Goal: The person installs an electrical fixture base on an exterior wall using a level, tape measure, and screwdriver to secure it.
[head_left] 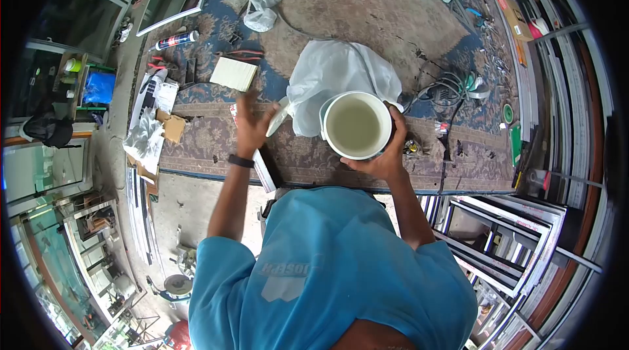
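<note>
A white plastic bucket (324, 128) is tipped so that its open mouth faces me, showing a pale, plain inside. My right hand (388, 153) is closed around the bucket's near right side, its fingers along the wall and rim. To the left, my left hand (250, 128) is raised over the carpeted table, thumb and fingers apart, the fingertips slightly blurred. Right beside its thumb is a whitish, curved flat piece like a lid (279, 118). A crumpled translucent plastic bag (334, 65) lies just behind the bucket.
A cream notepad (234, 74), red-handled pliers (241, 55) and a sealant tube (177, 40) lie at the left. Coiled cable (452, 88) lies at the right. Metal profiles (570, 88) line the far right side; frames (504, 239) stand below the table edge.
</note>
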Tool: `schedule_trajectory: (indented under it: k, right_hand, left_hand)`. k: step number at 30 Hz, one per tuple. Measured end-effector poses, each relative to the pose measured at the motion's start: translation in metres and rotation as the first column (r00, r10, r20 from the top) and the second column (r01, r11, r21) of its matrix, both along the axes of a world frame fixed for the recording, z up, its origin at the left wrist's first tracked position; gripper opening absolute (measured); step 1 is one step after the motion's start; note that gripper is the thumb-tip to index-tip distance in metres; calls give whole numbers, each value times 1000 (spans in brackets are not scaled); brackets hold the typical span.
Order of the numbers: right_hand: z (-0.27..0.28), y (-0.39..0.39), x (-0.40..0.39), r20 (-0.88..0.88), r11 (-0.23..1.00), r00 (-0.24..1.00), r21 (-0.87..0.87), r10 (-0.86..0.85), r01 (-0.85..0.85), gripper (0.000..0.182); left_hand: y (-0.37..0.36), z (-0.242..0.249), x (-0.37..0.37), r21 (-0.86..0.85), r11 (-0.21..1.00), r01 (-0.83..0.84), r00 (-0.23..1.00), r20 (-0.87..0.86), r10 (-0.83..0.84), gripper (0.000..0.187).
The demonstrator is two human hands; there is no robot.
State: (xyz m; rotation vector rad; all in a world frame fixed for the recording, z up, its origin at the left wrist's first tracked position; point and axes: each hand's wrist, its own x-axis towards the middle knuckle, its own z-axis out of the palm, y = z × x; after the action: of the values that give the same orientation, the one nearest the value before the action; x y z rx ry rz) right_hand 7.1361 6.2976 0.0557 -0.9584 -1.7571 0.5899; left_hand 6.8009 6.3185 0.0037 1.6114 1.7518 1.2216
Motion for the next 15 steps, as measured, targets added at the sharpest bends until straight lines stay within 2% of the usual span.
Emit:
schedule_trajectory:
  k: [1, 2, 3, 4, 7, 8, 10, 12, 13, 15]
  right_hand:
    - [-5, -2, 0, -25, 1000, 1000, 6, -1, 2, 132]
    - [-8, -5, 0, -37, 1000, 999, -5, -28, 28, 133]
    - [-11, -6, -2, -45, 999, 998, -15, -51, 50, 134]
    - [-11, -8, -3, -49, 997, 996, -24, -69, 68, 134]
    - [14, -8, -12, -146, 973, 989, -229, -13, -21, 136]
    - [16, -7, -13, -124, 966, 992, -258, -8, -24, 136]
    - [13, -2, -10, -40, 981, 999, -194, -23, 15, 135]
    - [19, 2, -10, 1, 982, 997, -170, -78, 77, 131]
    - [2, 0, -4, 113, 995, 989, -39, -91, 96, 128]
    - [6, 1, -12, -69, 979, 995, -194, -71, 56, 130]
  left_hand:
    - [14, 42, 5, 44, 998, 47, 921, 384, -60, 59]
    - [30, 74, -6, 93, 992, 83, 908, 404, -114, 55]
    - [45, 135, -14, 293, 931, 216, 915, 272, -298, 51]
    - [62, 175, -24, 498, 830, 249, 842, 312, -440, 43]
    - [64, 300, -43, 731, 534, 425, 769, 19, -638, 44]
    - [53, 337, -41, 750, 428, 504, 725, -98, -682, 44]
    - [28, 392, -32, 737, 233, 634, 616, -299, -729, 45]
    - [2, 426, -24, 685, 120, 719, 531, -429, -731, 45]
    - [-5, 435, -20, 649, 81, 757, 491, -481, -726, 46]
    - [-25, 450, -13, 557, 45, 830, 423, -573, -702, 46]
